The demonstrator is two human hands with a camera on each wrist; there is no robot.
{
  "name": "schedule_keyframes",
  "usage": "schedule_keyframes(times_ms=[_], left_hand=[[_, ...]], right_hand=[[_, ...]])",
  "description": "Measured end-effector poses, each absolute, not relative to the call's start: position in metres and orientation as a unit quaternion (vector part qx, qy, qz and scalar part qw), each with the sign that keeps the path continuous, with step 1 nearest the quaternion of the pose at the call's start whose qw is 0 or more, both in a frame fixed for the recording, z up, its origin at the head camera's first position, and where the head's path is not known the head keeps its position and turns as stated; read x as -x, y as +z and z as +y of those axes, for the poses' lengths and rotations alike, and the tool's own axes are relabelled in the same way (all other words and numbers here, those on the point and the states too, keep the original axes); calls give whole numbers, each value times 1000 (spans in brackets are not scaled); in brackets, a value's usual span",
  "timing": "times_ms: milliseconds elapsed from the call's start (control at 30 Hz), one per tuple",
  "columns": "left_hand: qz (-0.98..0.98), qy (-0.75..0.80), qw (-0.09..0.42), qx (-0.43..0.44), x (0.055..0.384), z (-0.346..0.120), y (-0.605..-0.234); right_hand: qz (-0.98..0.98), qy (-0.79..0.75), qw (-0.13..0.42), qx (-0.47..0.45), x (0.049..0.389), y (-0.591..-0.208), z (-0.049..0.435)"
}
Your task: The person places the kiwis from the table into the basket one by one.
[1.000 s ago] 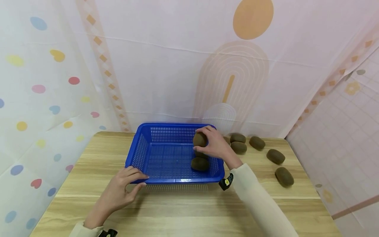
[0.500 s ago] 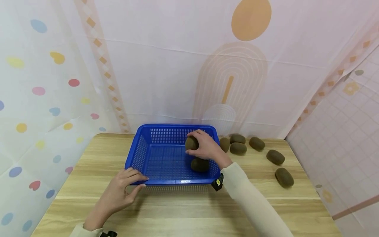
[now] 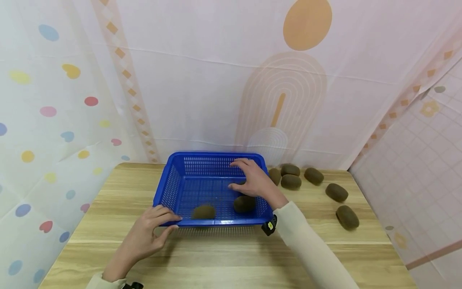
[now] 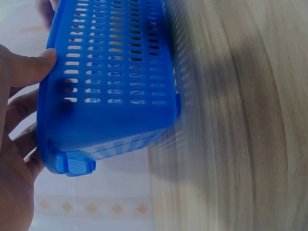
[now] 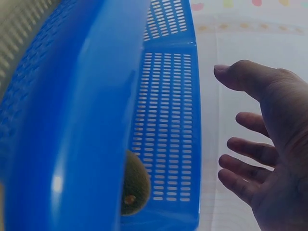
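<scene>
A blue plastic basket (image 3: 213,222) with slotted walls sits on the wooden table. At its front left corner my left hand (image 3: 149,226) pinches the rim; the left wrist view shows the thumb (image 4: 31,67) on the outer wall and the fingers behind the rim. My right hand (image 3: 254,178) hovers over the basket's right side, its fingers spread around nothing. Inside, one kiwi (image 3: 204,212) lies by the front wall and another kiwi (image 3: 244,204) at the right. A further brown kiwi shows only partly beneath the right hand. In the right wrist view one kiwi (image 5: 136,185) peeks past the rim.
Right of the basket, several kiwis lie on the table (image 3: 231,261): a back pair with a front kiwi (image 3: 290,182), one kiwi (image 3: 274,176) close to the basket wall, and others spread rightward, such as the kiwi (image 3: 347,217). A patterned cloth (image 3: 202,100) hangs behind.
My right hand moved left over the basket with a kiwi, then let it go; that kiwi now lies by the front wall. The right fingers have spread. The left hand stays on the rim.
</scene>
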State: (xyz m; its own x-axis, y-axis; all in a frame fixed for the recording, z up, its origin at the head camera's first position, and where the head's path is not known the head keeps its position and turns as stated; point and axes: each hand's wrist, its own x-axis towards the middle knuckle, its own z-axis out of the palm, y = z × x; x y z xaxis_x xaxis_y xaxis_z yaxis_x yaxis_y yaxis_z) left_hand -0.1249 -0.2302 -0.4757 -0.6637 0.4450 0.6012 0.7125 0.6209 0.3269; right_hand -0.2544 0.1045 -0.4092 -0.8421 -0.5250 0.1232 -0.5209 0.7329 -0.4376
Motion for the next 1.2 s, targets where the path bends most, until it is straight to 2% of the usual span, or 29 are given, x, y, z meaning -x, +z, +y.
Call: schedule_keyframes(times_ms=[467,933,1200], left_hand=[[-867,-282,237,335,124,-230,-477],[-861,-282,248,342,124,-229,-477],[-868,-281,238,332,123,-230,-477]], right_hand=[[930,-228,-58,281,242,-404,131],[940,-198,-110,254,234,-405,166],[939,-208,-148,230,230,-407,191]])
